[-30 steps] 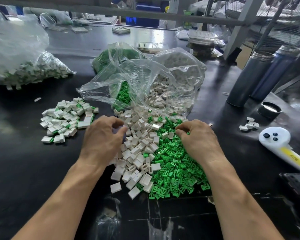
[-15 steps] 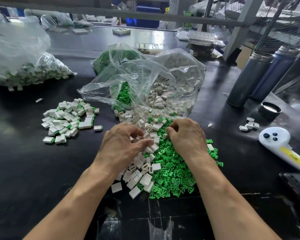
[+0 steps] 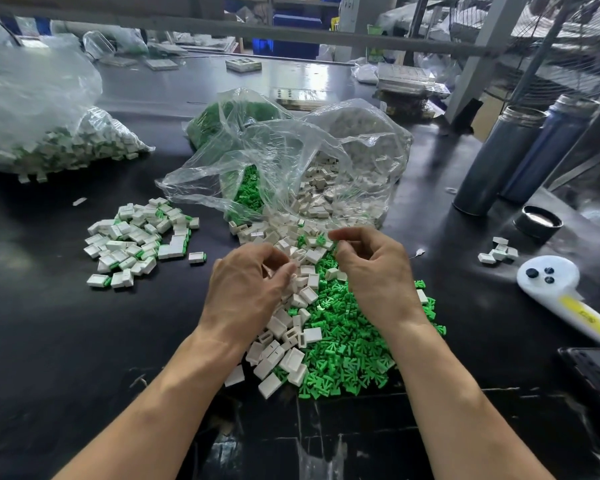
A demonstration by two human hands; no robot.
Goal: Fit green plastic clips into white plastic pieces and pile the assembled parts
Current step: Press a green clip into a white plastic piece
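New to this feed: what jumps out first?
The bright heap of green clips at centre, mixed on its left with loose white pieces, both spilling from clear bags behind. Over it, the left hand and right hand have curled fingers; what they pinch is not clear. To the left lies the pile of assembled parts.

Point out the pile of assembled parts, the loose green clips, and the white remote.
pile of assembled parts (image 3: pixel 137 237): head view, middle of the pile.
loose green clips (image 3: pixel 347 355): head view, centre of the green heap.
white remote (image 3: pixel 548 277): head view, its round button end.
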